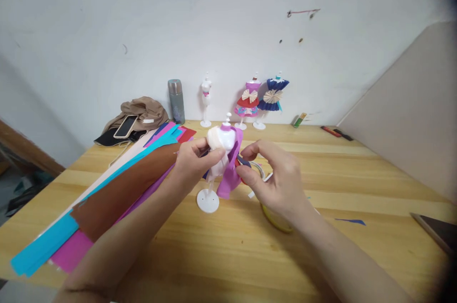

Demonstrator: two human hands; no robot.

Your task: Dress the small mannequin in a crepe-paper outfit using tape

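A small white dress form stands on its round base in the middle of the table, wrapped in pale cream material at the bust and skirt. A purple strip hangs from its neck down one side. My left hand is closed on the form's left side, with the thumb pressed on the cream material. On the other side, my right hand pinches a dark blue strip beside the purple one. A bit of red shows by those fingertips; what it belongs to is partly hidden.
Long coloured sheets lie under and beside my left forearm. Behind are a flask, a brown cloth with a phone, and several other dress forms. A yellow ring-shaped thing sits under my right hand.
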